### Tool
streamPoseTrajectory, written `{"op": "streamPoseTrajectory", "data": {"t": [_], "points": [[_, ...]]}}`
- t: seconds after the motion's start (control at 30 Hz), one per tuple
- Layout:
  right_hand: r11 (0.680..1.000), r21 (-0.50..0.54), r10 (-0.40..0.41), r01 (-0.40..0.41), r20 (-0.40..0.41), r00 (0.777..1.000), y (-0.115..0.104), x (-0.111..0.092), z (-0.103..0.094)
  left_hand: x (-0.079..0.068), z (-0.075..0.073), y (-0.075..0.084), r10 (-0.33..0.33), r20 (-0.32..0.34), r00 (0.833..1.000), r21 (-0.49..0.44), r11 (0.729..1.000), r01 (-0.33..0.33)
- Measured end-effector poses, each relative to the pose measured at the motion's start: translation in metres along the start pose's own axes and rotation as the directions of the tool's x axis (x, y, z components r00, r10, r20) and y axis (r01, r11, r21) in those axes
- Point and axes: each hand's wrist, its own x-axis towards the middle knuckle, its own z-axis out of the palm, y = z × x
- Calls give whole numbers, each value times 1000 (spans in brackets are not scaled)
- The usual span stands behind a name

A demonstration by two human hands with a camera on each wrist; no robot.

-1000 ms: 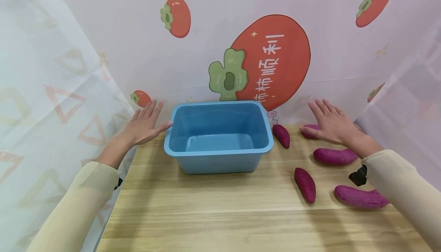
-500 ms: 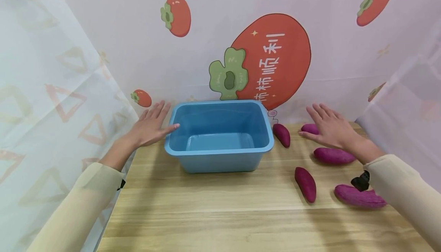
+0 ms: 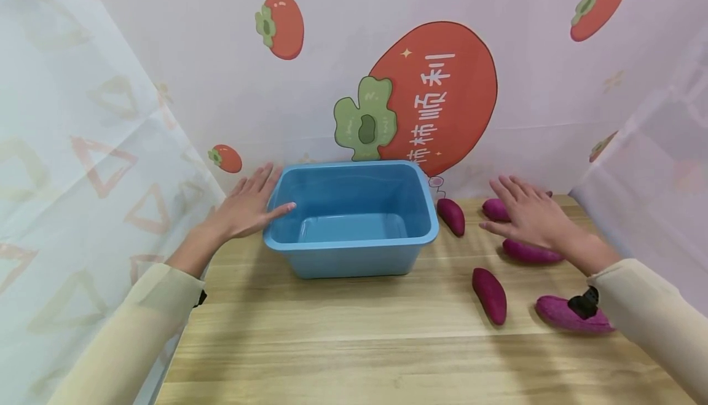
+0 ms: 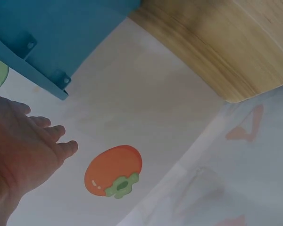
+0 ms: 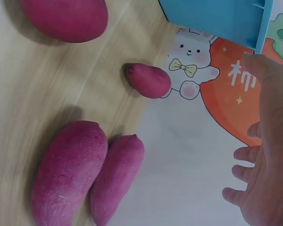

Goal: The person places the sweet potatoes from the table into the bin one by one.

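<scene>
A blue plastic tub (image 3: 354, 262) stands on the wooden table with nothing inside it. My left hand (image 3: 247, 207) hovers by its left rim, fingers spread; the thumb overlaps the rim in the head view. In the left wrist view that hand (image 4: 26, 146) appears apart from the tub (image 4: 66, 37). To the right, my right hand (image 3: 531, 216) hangs palm down above purple sweet potatoes, holding nothing. It partly covers a back sweet potato (image 3: 495, 209) and another sweet potato (image 3: 528, 252). The right wrist view shows two sweet potatoes lying side by side, one larger (image 5: 68, 174).
A small sweet potato (image 3: 452, 217) lies right of the tub. Nearer the front are a slim sweet potato (image 3: 490, 296) and a longer sweet potato (image 3: 555, 314), partly behind a black wrist device (image 3: 584, 304). Printed cloth walls (image 3: 193, 55) enclose the table (image 3: 332, 343).
My left hand has drifted right, toward and over the tub's left rim. My right hand has moved slightly down and left. The tub and sweet potatoes stay in place.
</scene>
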Motion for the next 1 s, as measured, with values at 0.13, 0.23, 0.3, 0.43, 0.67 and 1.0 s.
{"op": "streamPoseTrajectory", "data": {"t": [0.13,0.23,0.3,0.43,0.67,1.0], "points": [[1000,16,-12,12,4,1000,0,-5,4,2,4,-1,4,2,1000,-11,1000,-3],[1000,11,-23,23,3,1000,-1,-8,7,3,7,-2,8,3,1000,-21,1000,-8],[1000,14,-27,27,-1,1000,-2,-11,9,4,8,-3,14,1,1000,-22,1000,-14],[999,22,-33,33,-7,999,-3,-15,12,7,8,-3,22,2,1000,-25,999,-22],[997,14,-74,75,-50,996,-7,-21,19,10,12,-4,26,12,1000,-30,999,-26],[992,30,-120,123,-77,990,-16,-28,31,11,18,-2,48,11,999,-30,998,-48]]}}
